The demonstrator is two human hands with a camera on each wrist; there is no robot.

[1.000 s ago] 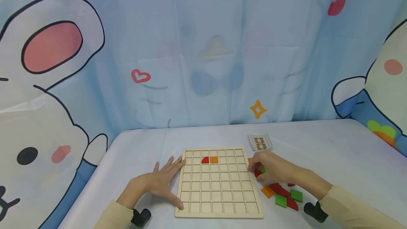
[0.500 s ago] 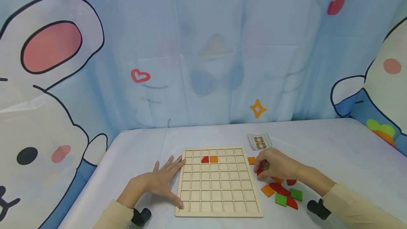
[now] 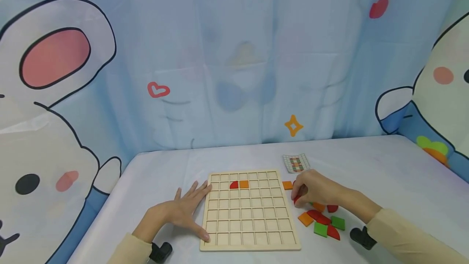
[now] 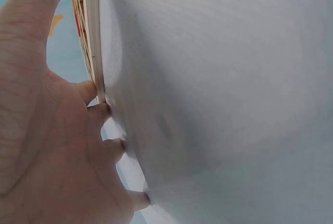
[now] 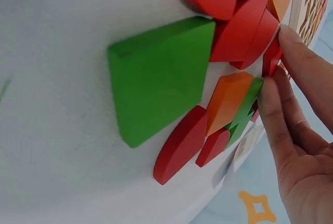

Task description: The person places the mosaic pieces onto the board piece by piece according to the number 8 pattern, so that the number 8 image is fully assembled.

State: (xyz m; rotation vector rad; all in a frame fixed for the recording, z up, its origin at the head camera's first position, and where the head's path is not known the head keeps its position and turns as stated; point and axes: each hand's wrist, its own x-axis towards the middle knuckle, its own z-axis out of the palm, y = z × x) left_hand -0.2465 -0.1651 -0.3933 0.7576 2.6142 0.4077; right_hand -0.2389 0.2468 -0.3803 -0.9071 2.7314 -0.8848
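Observation:
A wooden grid board (image 3: 253,226) lies flat on the table, with a red quarter-round tile (image 3: 234,185) and an orange square tile (image 3: 244,184) in its upper cells. My left hand (image 3: 182,214) is spread against the board's left side, thumb near the lower corner and fingertips near the upper part of the edge. Just right of the board, my right hand (image 3: 318,188) pinches a red tile (image 5: 271,56) between thumb and fingers, low over the loose pieces. In the right wrist view its outline is partly covered by the fingertips.
Loose red, orange and green tiles are scattered beneath and in front of the right hand, among them a green square (image 3: 320,229) and an orange square (image 3: 305,218). A small printed pattern card (image 3: 296,163) lies behind them. A cartoon curtain (image 3: 234,60) hangs behind the table.
My right hand has drawn slightly away from the board's edge, uncovering an orange tile there, and its fingers have come together on a red tile. The left hand stays in place.

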